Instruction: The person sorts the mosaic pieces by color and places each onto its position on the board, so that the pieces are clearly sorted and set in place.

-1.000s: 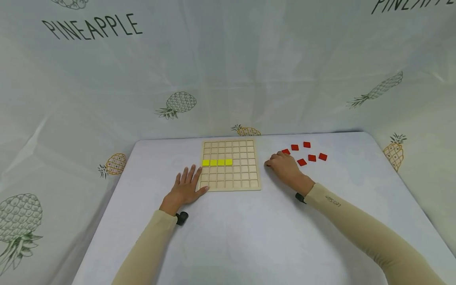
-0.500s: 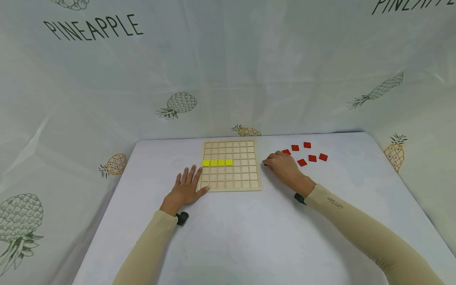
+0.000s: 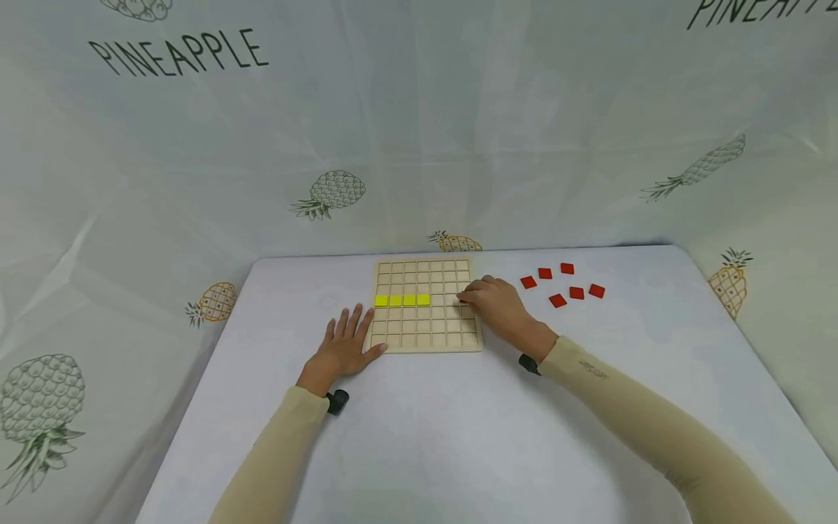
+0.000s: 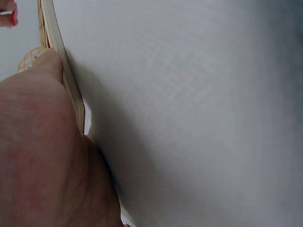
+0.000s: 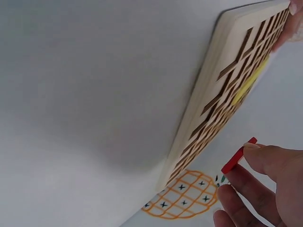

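Four columns in from the left, a row of yellow square tiles (image 3: 402, 300) sits in the cells of a wooden grid board (image 3: 425, 338). My left hand (image 3: 343, 349) lies flat with fingers spread, its forefinger and thumb touching the board's left edge and near-left corner. Over the board's right edge, my right hand (image 3: 497, 306) pinches a red square tile (image 5: 239, 155) between thumb and forefinger. In the right wrist view that tile is held apart from the board. The head view mostly hides it behind the fingers.
Several loose red tiles (image 3: 576, 292) lie scattered on the white table (image 3: 419, 437) to the right of the board. A pineapple-print cloth (image 3: 393, 145) hangs behind the table's far edge.
My right hand has moved left, carrying the red tile from beside the board to over its right columns. The left hand has stayed at the board's left edge.
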A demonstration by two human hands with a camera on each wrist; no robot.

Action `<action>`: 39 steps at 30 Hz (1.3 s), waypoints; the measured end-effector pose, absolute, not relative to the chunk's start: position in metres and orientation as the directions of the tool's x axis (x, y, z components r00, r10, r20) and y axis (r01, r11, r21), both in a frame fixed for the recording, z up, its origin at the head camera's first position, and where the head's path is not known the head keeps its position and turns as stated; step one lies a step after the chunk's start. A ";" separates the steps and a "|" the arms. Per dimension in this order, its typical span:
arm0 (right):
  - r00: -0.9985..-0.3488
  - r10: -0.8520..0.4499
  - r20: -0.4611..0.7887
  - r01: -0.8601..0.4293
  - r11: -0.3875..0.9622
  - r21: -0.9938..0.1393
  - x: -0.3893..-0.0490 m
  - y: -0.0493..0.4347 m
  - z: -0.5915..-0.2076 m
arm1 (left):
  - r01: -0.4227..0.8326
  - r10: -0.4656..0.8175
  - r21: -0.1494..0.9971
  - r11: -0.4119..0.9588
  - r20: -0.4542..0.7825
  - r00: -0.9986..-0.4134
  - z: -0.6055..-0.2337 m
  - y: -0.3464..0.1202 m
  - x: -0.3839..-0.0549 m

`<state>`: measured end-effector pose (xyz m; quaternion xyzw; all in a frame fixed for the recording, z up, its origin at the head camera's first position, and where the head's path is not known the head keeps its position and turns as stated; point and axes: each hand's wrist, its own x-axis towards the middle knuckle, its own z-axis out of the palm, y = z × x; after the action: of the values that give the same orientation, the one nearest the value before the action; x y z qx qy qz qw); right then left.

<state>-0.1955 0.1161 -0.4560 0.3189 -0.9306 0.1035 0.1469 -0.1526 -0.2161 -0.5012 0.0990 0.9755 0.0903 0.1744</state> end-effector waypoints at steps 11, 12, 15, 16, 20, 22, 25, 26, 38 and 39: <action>-0.714 -0.599 0.364 -0.668 0.738 -0.096 -0.196 0.072 -0.456 | 0.150 0.213 0.208 0.967 -0.328 -0.920 -0.499 -0.218 -0.151; -0.709 -0.602 0.367 -0.672 0.735 -0.094 -0.196 0.068 -0.457 | 0.148 0.210 0.204 0.968 -0.329 -0.921 -0.499 -0.217 -0.151; -0.698 -0.608 0.378 -0.685 0.721 -0.104 -0.197 0.056 -0.458 | 0.144 0.207 0.205 0.968 -0.332 -0.920 -0.498 -0.217 -0.151; -0.694 -0.611 0.380 -0.690 0.716 -0.107 -0.197 0.052 -0.459 | 0.143 0.207 0.206 0.968 -0.334 -0.919 -0.498 -0.217 -0.151; -0.680 -0.627 0.380 -0.709 0.695 -0.123 -0.198 0.037 -0.461 | 0.143 0.207 0.200 0.969 -0.348 -0.914 -0.498 -0.217 -0.152; -0.682 -0.632 0.368 -0.713 0.687 -0.139 -0.198 0.029 -0.461 | 0.144 0.207 0.196 0.970 -0.352 -0.913 -0.498 -0.218 -0.152; -0.691 -0.638 0.341 -0.710 0.687 -0.155 -0.199 0.019 -0.463 | 0.148 0.211 0.200 0.969 -0.344 -0.915 -0.499 -0.218 -0.152; -0.694 -0.639 0.332 -0.708 0.688 -0.158 -0.199 0.016 -0.463 | 0.148 0.210 0.194 0.970 -0.349 -0.913 -0.499 -0.218 -0.153; -0.685 -0.666 0.296 -0.722 0.676 -0.147 -0.205 -0.014 -0.470 | 0.151 0.208 0.182 0.972 -0.355 -0.911 -0.502 -0.217 -0.155; -0.683 -0.669 0.294 -0.724 0.674 -0.149 -0.205 -0.016 -0.470 | 0.151 0.208 0.180 0.972 -0.358 -0.910 -0.502 -0.217 -0.155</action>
<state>-0.2053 -0.0160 -0.4698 0.3834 -0.9083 0.1274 0.1082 -0.1554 -0.2166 -0.5016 0.0921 0.9745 0.0743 0.1906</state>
